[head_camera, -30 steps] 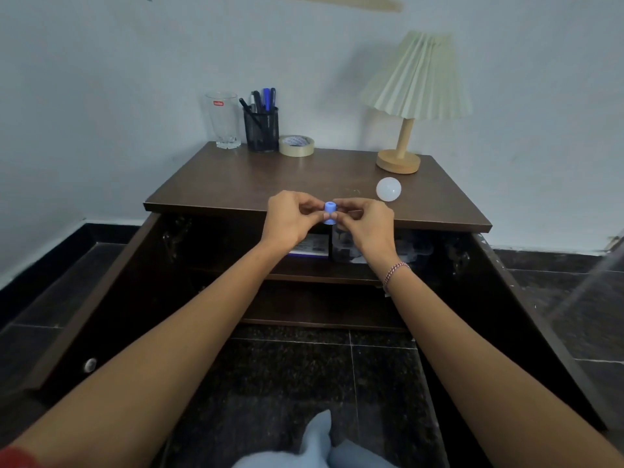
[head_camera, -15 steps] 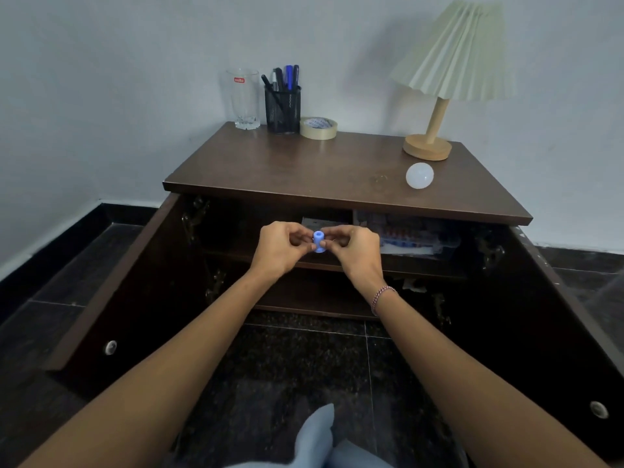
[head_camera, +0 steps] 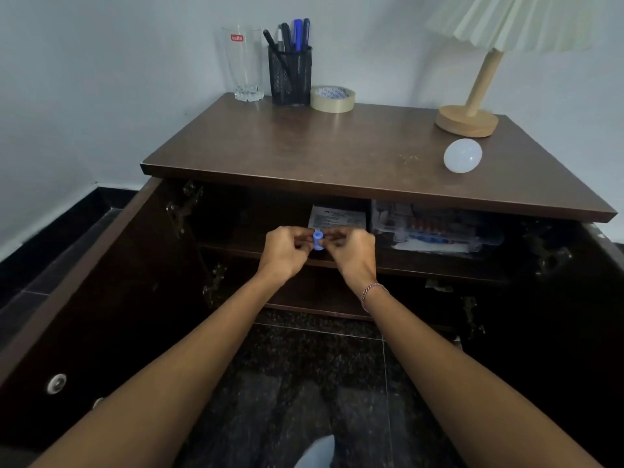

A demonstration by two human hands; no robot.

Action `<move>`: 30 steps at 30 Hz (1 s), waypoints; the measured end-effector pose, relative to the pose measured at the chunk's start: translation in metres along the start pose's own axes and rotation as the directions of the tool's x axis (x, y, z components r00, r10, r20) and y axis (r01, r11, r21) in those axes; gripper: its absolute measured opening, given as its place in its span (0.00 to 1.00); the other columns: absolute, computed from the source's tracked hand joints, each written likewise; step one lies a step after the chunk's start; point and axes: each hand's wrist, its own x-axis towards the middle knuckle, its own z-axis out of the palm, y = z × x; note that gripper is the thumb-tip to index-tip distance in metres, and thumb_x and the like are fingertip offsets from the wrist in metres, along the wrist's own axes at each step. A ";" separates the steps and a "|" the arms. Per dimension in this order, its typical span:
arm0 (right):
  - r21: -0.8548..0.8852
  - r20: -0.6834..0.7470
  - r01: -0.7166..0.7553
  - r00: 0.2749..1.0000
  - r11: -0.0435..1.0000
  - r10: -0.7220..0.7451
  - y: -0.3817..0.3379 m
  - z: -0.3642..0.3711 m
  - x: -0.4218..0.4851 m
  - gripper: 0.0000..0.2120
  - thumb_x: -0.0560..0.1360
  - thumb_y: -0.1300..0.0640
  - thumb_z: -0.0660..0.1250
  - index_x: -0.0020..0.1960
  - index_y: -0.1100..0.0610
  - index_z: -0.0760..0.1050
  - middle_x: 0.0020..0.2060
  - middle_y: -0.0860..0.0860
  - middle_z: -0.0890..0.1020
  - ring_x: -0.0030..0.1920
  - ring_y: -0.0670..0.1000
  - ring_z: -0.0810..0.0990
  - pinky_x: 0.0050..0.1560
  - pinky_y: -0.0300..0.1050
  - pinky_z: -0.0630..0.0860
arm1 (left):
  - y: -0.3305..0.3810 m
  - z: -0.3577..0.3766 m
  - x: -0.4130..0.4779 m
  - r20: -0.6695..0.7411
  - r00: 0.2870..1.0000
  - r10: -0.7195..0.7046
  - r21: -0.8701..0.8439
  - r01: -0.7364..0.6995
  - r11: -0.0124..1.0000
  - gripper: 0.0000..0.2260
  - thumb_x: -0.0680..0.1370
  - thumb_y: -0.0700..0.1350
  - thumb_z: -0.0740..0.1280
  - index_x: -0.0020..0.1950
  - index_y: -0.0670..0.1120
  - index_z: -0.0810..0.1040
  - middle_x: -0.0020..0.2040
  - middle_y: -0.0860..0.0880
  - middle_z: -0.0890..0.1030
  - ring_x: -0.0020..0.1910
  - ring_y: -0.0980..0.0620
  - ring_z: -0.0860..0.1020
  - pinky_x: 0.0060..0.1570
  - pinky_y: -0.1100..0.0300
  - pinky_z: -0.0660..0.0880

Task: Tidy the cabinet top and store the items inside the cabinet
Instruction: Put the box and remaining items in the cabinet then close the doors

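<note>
A small blue cylindrical piece is pinched between my left hand and my right hand, held level with the front edge of the upper shelf inside the open dark wooden cabinet. On the cabinet top stand a clear glass, a black mesh pen holder with pens, a tape roll, a lamp with a wooden base, and a white bulb. A white box and a clear pack of supplies lie on the shelf.
Both cabinet doors hang open, the left door and the right door flanking my arms. The lower compartment is dark. Dark tiled floor lies below me, and a white wall stands behind the cabinet.
Both hands have come down with the blue piece from the cabinet top's front edge to the upper shelf. The view has moved closer to the cabinet.
</note>
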 end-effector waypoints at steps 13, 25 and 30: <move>0.028 0.088 -0.049 0.995 0.998 0.047 0.025 0.011 0.012 0.13 0.72 0.67 0.69 0.56 0.62 0.80 0.48 0.55 0.84 0.48 0.47 0.82 0.53 0.34 0.76 | -0.014 0.013 0.008 0.030 0.998 -0.050 -0.039 0.051 0.998 0.12 0.76 0.36 0.67 0.58 0.43 0.81 0.54 0.47 0.83 0.53 0.57 0.79 0.53 0.68 0.71; -0.059 0.046 -0.035 0.998 0.998 0.038 0.011 -0.008 -0.007 0.20 0.73 0.65 0.70 0.64 0.60 0.74 0.53 0.54 0.82 0.54 0.49 0.80 0.58 0.40 0.76 | -0.008 -0.003 -0.005 0.031 0.988 -0.153 -0.161 0.156 0.975 0.14 0.76 0.33 0.63 0.61 0.38 0.78 0.54 0.42 0.82 0.54 0.48 0.81 0.61 0.50 0.75; -0.021 0.000 0.029 1.000 0.999 -0.029 -0.012 -0.031 -0.028 0.16 0.75 0.57 0.68 0.62 0.59 0.77 0.52 0.53 0.83 0.52 0.47 0.81 0.52 0.33 0.73 | 0.015 -0.013 -0.018 0.010 0.992 -0.125 -0.161 0.125 0.979 0.12 0.77 0.37 0.63 0.59 0.41 0.80 0.53 0.44 0.83 0.53 0.49 0.81 0.59 0.49 0.76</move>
